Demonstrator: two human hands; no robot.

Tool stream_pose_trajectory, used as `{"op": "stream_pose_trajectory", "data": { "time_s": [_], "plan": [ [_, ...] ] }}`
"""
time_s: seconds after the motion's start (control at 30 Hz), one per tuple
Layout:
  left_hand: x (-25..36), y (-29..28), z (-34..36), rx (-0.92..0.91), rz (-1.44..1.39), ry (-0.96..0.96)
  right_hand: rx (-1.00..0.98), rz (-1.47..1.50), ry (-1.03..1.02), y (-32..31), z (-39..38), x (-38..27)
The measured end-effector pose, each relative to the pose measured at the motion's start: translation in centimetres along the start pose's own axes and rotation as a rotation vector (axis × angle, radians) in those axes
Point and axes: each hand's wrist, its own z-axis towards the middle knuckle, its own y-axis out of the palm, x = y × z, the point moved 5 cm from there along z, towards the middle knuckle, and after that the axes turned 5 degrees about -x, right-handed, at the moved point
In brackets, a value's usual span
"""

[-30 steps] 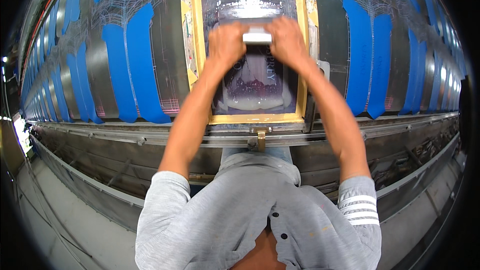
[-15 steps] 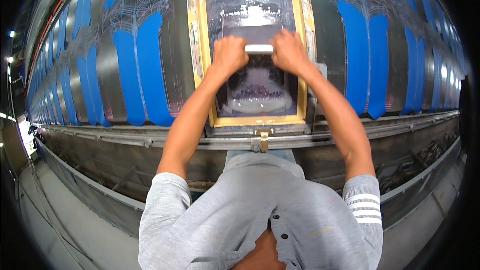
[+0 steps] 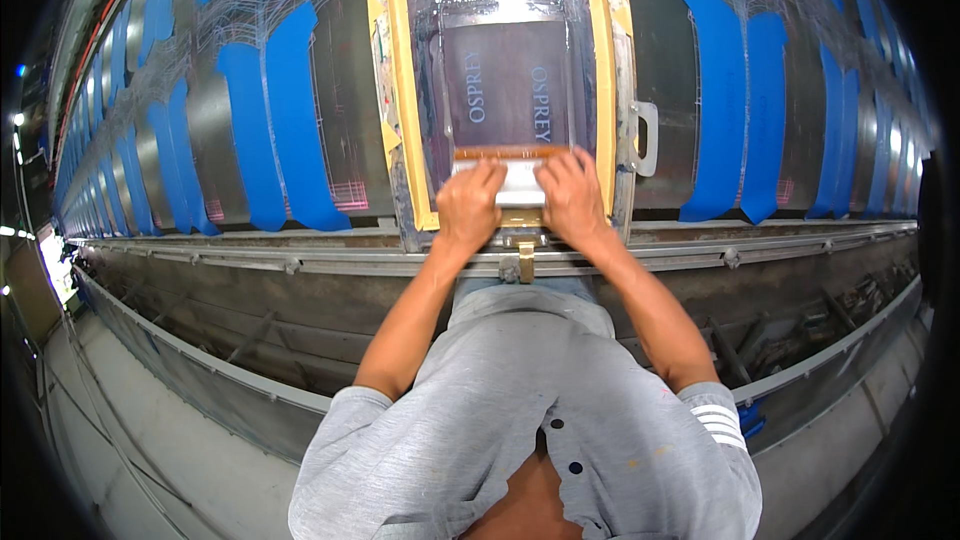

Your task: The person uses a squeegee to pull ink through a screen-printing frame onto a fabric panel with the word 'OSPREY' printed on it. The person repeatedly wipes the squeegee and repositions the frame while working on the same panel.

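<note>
Drawn too near, the scraper point(image 3: 521, 185) might catch the near strip of yellow tape point(image 3: 525, 217) and lift it. It lies across the near end of the dark screen point(image 3: 507, 80); uneven pressure from the left hand point(image 3: 468, 202) and right hand point(image 3: 572, 198) could tilt its orange edge and leave streaks, while a knock could shift the frame point(image 3: 624, 60). The forearms point(image 3: 412, 320) slope inward from bent elbows toward the far side. Beyond them, both hands sit about level, knuckles up, fingers clamped around opposite ends of the scraper's pale handle.
</note>
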Motion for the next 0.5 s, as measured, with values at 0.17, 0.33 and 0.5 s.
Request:
{"op": "stream_pose_trajectory", "data": {
  "time_s": [0.17, 0.33, 0.5],
  "plan": [
    [1.9, 0.3, -4.7, 0.003, 0.003, 0.022, -0.205, 0.245, -0.001, -1.1, -3.8, -0.7],
    [1.3, 0.5, -4.6, -0.010, 0.071, 0.066, 0.477, -0.062, 0.615, -5.0, -0.8, 12.8],
    [1.5, 1.1, -4.5, 0.041, 0.019, 0.061, 0.389, 0.277, 0.852, -2.5, 0.1, 18.4]
  ]
}}
